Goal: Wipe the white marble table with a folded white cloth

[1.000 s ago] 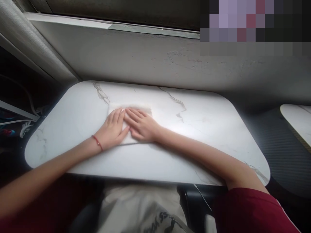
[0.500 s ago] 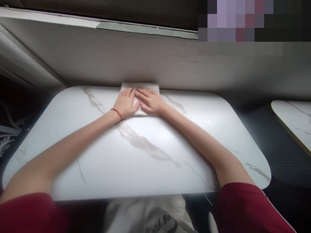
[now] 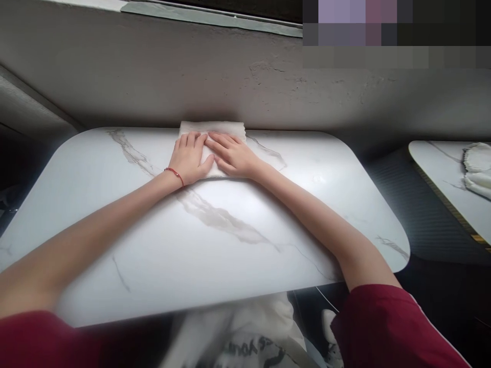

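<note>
A folded white cloth (image 3: 211, 127) with a scalloped right edge lies on a white, grey-veined tabletop (image 3: 238, 271), close against the wall. My left hand (image 3: 190, 157) rests palm down on the cloth's left part, fingers stretched toward the wall and thumb turned inward; a thin red bracelet (image 3: 175, 175) circles that wrist. From the right, my right hand (image 3: 233, 155) lies flat across the cloth, its fingertips meeting the left hand's index finger. Both hands press from above, and they hide much of the cloth's middle.
Behind the table rises a grey wall (image 3: 153, 76) with chipped patches. To the right, past a dark gap, is a second white table (image 3: 437, 161) with another white cloth (image 3: 479, 159). Pale fabric with dark lettering (image 3: 245, 340) shows below the near edge.
The view has tilted down and turned slightly right, bringing the cloth on the second table into sight. Both hands stay flat on the folded cloth at nearly the same spot.
</note>
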Motion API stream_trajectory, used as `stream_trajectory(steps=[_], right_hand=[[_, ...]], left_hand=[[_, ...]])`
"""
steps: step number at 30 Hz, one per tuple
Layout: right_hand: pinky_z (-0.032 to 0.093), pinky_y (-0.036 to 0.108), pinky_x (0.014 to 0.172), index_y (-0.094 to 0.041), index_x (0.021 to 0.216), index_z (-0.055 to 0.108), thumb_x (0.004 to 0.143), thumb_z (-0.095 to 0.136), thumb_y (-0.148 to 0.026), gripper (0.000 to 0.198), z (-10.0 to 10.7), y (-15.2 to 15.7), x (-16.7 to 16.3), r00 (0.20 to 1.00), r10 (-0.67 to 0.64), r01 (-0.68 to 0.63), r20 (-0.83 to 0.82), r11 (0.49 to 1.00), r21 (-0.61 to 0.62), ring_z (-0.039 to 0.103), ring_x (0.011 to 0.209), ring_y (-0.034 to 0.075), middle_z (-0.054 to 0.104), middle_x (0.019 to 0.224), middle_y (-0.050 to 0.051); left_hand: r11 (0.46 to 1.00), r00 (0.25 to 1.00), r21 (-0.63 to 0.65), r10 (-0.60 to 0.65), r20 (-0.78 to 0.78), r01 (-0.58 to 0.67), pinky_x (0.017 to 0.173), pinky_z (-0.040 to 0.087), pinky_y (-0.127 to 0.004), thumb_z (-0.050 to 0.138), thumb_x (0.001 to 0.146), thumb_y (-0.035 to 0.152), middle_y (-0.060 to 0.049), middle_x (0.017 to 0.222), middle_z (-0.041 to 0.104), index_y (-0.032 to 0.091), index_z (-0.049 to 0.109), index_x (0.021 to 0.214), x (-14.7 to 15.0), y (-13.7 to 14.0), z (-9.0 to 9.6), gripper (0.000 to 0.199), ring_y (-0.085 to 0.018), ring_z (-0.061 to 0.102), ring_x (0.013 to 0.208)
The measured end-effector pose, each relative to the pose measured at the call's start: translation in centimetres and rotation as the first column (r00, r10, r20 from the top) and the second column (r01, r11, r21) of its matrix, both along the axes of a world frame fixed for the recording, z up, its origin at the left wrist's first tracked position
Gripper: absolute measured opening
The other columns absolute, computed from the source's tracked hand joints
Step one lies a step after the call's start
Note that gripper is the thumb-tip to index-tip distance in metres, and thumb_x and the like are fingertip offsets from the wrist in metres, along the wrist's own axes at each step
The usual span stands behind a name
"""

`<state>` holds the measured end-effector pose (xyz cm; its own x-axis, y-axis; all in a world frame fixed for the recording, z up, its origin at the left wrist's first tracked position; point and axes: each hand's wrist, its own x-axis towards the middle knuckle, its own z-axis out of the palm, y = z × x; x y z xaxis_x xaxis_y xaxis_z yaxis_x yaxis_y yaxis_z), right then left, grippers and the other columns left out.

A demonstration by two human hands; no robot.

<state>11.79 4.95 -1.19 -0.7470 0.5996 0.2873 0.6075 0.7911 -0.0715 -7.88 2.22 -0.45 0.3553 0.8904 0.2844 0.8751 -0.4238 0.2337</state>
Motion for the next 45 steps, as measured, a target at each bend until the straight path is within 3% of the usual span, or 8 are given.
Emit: stream_trajectory(steps=[4,10,15,21,24,28,34,45], right_hand=[[0.030,0.054,0.124,-0.008,0.154,0.040,0.101,0.029,-0.030,0.059,0.2,-3.5,1.5,1.000,-0.007,0.007,-0.007,1.000,0.009,0.034,0.152,0.030,0.038,0.162,0.018],[0.032,0.056,0.124,-0.009,0.158,0.033,0.101,0.031,-0.026,0.060,0.2,-11.2,5.1,0.998,0.007,-0.007,-0.060,1.000,-0.001,0.031,0.154,0.030,0.038,0.162,0.019],[0.032,0.056,0.124,-0.014,0.166,0.011,0.100,0.035,-0.024,0.070,0.8,-18.8,8.1,0.998,0.000,-0.003,-0.059,0.999,-0.050,0.025,0.156,0.031,0.024,0.169,0.015],[0.033,0.056,0.124,-0.009,0.165,0.014,0.099,0.039,-0.025,0.072,1.1,-23.2,9.7,1.000,-0.003,0.002,-0.014,0.995,-0.101,0.024,0.156,0.034,0.018,0.170,0.017],[0.035,0.056,0.123,-0.011,0.165,0.013,0.099,0.039,-0.026,0.073,1.1,-21.6,9.9,1.000,0.011,-0.011,-0.010,0.995,-0.096,0.026,0.156,0.033,0.022,0.169,0.017],[0.035,0.055,0.123,-0.016,0.166,0.012,0.100,0.038,-0.024,0.071,0.9,-16.9,10.4,1.000,-0.003,0.002,-0.019,0.998,-0.061,0.030,0.155,0.030,0.030,0.166,0.016],[0.034,0.052,0.125,-0.015,0.158,0.036,0.100,0.036,-0.024,0.058,0.0,-9.6,11.3,0.997,-0.074,0.073,-0.030,0.997,-0.022,0.035,0.152,0.028,0.039,0.163,0.014],[0.036,0.053,0.121,-0.019,0.146,0.049,0.098,0.033,-0.027,0.052,-0.2,1.2,12.5,0.976,-0.210,0.205,-0.060,0.975,-0.080,0.042,0.148,0.029,0.047,0.158,0.012]], left_hand=[[0.999,0.998,0.028,-0.019,-0.059,0.021,0.106,0.038,-0.054,0.049,0.094,0.040,-0.019,0.134,0.056,0.011,0.053,0.138,1.6,-2.6,0.4,0.053,-0.041,0.048,0.126],[0.990,0.955,-0.027,-0.144,-0.260,0.142,0.098,0.041,-0.053,0.040,0.099,0.039,-0.027,0.132,0.057,0.000,0.051,0.140,4.7,-9.2,2.0,0.058,-0.041,0.053,0.115],[0.942,0.874,-0.021,-0.318,-0.367,0.334,0.107,0.036,-0.047,0.035,0.103,0.048,-0.026,0.139,0.056,-0.004,0.048,0.144,6.1,-15.6,2.3,0.068,-0.038,0.050,0.125],[0.903,0.848,0.023,-0.393,-0.357,0.428,0.112,0.032,-0.047,0.033,0.103,0.054,-0.024,0.144,0.055,-0.003,0.045,0.147,6.3,-19.4,1.6,0.074,-0.037,0.048,0.131],[0.913,0.872,0.019,-0.383,-0.304,0.408,0.115,0.030,-0.047,0.033,0.103,0.054,-0.025,0.150,0.050,-0.005,0.043,0.148,6.5,-18.3,1.1,0.075,-0.037,0.045,0.137],[0.929,0.905,0.000,-0.360,-0.228,0.370,0.122,0.023,-0.049,0.036,0.101,0.053,-0.027,0.158,0.041,-0.007,0.038,0.151,7.6,-14.0,0.4,0.078,-0.039,0.033,0.149],[0.950,0.944,-0.044,-0.311,-0.114,0.308,0.125,0.020,-0.052,0.044,0.097,0.050,-0.028,0.162,0.034,-0.006,0.036,0.152,9.5,-6.8,-0.2,0.078,-0.040,0.023,0.155],[0.969,0.963,-0.023,-0.248,-0.108,0.247,0.121,0.024,-0.052,0.046,0.092,0.043,-0.026,0.159,0.040,-0.003,0.042,0.148,12.4,3.8,0.3,0.073,-0.040,0.033,0.149]])
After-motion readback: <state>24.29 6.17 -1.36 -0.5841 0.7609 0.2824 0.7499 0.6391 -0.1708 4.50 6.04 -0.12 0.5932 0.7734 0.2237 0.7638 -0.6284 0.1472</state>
